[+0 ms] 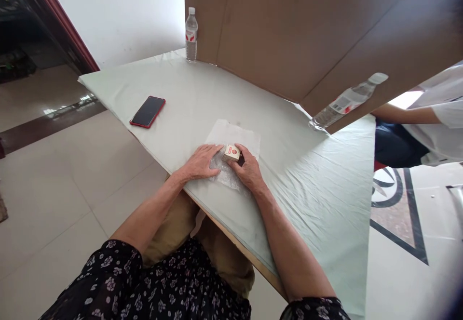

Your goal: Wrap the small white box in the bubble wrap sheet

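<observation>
A small cream-coloured box [232, 152] with red print on top is held in my right hand [247, 167], thumb and fingers on its sides. Beneath it, a crinkled, see-through sheet that looks like bubble wrap [228, 177] lies on the table. My left hand [203, 162] rests on the sheet's left edge, thumb and fingers spread, with the fingertips close to the box. The sheet's far part [249, 138] extends flat beyond both hands. My right palm hides part of the box's right side.
A dark phone in a red case [148, 112] lies left on the cloth-covered table [173, 93]. A water bottle [191, 35] stands by the brown cardboard panel [260, 31]; another bottle [343, 104] is at the panel's right end. A person's arm [408, 114] shows at the right.
</observation>
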Motion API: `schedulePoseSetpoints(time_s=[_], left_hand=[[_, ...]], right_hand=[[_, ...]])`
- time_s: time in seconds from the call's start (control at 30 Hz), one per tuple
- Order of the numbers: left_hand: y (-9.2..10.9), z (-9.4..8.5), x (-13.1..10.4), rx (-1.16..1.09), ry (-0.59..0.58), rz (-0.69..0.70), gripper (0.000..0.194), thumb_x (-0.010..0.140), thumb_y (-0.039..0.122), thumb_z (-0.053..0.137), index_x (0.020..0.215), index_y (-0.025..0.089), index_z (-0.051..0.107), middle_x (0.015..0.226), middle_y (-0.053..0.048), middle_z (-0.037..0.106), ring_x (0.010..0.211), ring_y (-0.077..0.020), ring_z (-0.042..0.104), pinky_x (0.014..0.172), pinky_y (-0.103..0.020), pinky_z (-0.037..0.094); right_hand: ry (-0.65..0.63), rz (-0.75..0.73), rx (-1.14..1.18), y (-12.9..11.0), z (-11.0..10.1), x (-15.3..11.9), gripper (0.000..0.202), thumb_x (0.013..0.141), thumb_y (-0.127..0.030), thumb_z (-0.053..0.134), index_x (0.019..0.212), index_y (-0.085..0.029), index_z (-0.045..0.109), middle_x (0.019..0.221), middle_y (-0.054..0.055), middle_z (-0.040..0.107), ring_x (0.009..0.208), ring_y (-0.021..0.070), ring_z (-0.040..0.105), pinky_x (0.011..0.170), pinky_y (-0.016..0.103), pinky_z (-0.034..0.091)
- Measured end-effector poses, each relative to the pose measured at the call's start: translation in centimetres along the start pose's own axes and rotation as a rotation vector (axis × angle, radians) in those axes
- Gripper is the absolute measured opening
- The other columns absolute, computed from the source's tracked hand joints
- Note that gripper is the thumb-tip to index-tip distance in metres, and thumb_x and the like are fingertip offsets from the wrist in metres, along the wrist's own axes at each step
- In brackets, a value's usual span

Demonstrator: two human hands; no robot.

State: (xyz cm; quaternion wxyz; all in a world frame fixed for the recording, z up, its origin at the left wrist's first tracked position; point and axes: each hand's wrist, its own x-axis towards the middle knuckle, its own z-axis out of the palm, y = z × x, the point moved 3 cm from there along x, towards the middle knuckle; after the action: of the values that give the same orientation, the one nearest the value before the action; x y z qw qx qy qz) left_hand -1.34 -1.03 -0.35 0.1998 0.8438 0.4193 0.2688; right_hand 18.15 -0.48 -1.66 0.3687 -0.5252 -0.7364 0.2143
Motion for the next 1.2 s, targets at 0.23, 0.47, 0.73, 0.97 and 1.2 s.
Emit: schedulePoseSetpoints(time_s=[0.23, 0.47, 0.73, 0.97, 1.2], left_hand=[[-0.1, -2.1, -2.3, 0.009, 0.057, 0.173, 0.054, 0.079, 0.028, 0.066, 0.131, 0.016, 0.059, 0.136, -0.016, 0.061, 0.139, -0.0336, 0.047, 0.116, -0.053, 0.039], [1.5, -2.9, -4.9, 0.159, -0.035, 0.209, 0.056, 0.076, 0.030, 0.073, 0.130, 0.018, 0.061, 0.145, -0.017, 0.052, 0.142, -0.0365, 0.042, 0.116, -0.055, 0.036], [4.0, -2.6, -1.7, 0.161, 0.070, 0.155, 0.019, 0.083, 0.023, 0.069, 0.100, 0.018, 0.070, 0.145, -0.017, 0.054, 0.140, -0.0338, 0.047, 0.115, -0.052, 0.038], [3.4, -2.2, 3.4, -0.224, 0.132, -0.176, 0.009, 0.084, 0.024, 0.064, 0.077, 0.019, 0.063, 0.119, -0.009, 0.073, 0.112, -0.0233, 0.067, 0.096, -0.038, 0.052], [2.0, -0.8, 4.7, -0.399, 0.175, -0.354, 0.011, 0.081, 0.027, 0.061, 0.078, 0.018, 0.065, 0.098, -0.004, 0.075, 0.091, -0.0180, 0.068, 0.077, -0.028, 0.051]], right_hand=[[0.138, -0.208, -0.104, -4.4, -4.0, -3.3, 0.034, 0.087, -0.031, 0.064, 0.120, -0.025, 0.060, 0.128, 0.011, 0.066, 0.120, 0.0265, 0.061, 0.094, 0.044, 0.051], [-0.040, -0.496, -0.679, -7.1, -2.0, -8.0, 0.008, 0.090, -0.016, 0.060, 0.095, -0.017, 0.067, 0.115, 0.014, 0.074, 0.092, 0.0252, 0.065, 0.091, 0.043, 0.043], [0.146, -0.377, -0.564, -7.3, -3.7, -4.3, 0.011, 0.093, -0.015, 0.054, 0.087, -0.020, 0.062, 0.108, 0.007, 0.076, 0.089, 0.0209, 0.066, 0.090, 0.038, 0.039], [0.082, -0.044, -0.201, -3.3, -4.4, 0.7, 0.016, 0.096, -0.033, 0.048, 0.091, -0.024, 0.060, 0.105, 0.006, 0.075, 0.090, 0.0230, 0.067, 0.084, 0.038, 0.045], [0.073, 0.128, 0.112, -1.0, -3.0, 1.5, 0.016, 0.089, -0.037, 0.053, 0.080, -0.024, 0.059, 0.077, 0.000, 0.070, 0.072, 0.0178, 0.063, 0.070, 0.030, 0.049]])
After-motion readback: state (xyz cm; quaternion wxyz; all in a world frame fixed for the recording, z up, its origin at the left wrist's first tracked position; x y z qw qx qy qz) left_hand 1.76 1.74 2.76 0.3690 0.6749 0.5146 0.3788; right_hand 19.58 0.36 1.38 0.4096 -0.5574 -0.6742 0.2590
